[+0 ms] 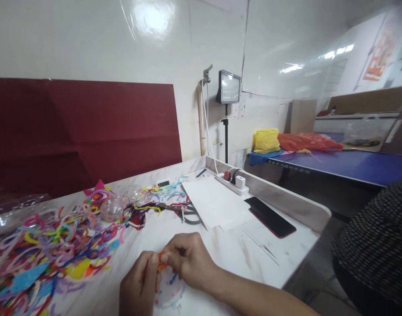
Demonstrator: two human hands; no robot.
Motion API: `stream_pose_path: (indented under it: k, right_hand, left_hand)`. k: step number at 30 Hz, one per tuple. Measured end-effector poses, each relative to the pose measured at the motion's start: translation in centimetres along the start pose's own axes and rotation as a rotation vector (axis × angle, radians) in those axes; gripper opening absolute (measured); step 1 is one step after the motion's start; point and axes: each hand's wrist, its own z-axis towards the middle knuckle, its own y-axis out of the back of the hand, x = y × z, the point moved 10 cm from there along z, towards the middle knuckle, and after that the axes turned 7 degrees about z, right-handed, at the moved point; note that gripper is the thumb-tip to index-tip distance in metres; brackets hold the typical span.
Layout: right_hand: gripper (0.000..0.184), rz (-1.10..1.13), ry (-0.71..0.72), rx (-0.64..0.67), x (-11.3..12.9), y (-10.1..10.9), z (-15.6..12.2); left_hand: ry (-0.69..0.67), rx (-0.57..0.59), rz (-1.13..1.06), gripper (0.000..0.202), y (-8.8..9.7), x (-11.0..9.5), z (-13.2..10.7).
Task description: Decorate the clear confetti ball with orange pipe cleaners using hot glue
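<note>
Colorful craft scraps [69, 251] and a floodlight [230, 87] suggest a workshop.

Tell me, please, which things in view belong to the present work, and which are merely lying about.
Likely belonging: orange piece, pinched between left hand and right hand; colourful pieces heaped at left.
Likely just lying about: black phone; white sheet; power strip.

Bare left hand [138, 287], bare right forearm [253, 293]

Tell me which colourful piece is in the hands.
The small orange piece, held between the left hand and right hand; the colourful pile lies on the tabletop.
</note>
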Motion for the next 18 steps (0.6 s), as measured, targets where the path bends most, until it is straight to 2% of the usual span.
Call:
stream_pose_path:
  k: [3,5,9,12,14,18]
  right_hand:
    - [0.023,0.021,-0.032,0.042,-0.8,-0.5,-0.2]
    - [0.023,-0.001,-0.002,0.075,-0.5,-0.3,-0.4]
    - [0.020,-0.092,0.075,0.052,0.6,2.1,-1.0]
    - [0.028,-0.134,0.067,-0.061,0.5,5.7,-1.5]
    - [0.033,-0.166,0.062,-0.158,0.2,8.9,-2.0]
    - [0.036,-0.301,0.070,-0.400,0.4,17.4,-3.5]
  left_hand:
    - [-0.045,-0.006,0.047,0.041,0.1,-0.2,0.0]
    - [-0.076,-0.016,0.075,0.039,0.2,-0.5,0.0]
    - [-0.120,-0.026,0.123,0.036,0.2,-1.1,-0.1]
    - [-0.136,-0.032,0.146,0.035,0.3,-1.4,-0.1]
    - [-0.141,-0.042,0.158,0.036,0.4,-1.5,0.0]
    - [-0.138,-0.048,0.171,0.036,0.6,-1.3,0.3]
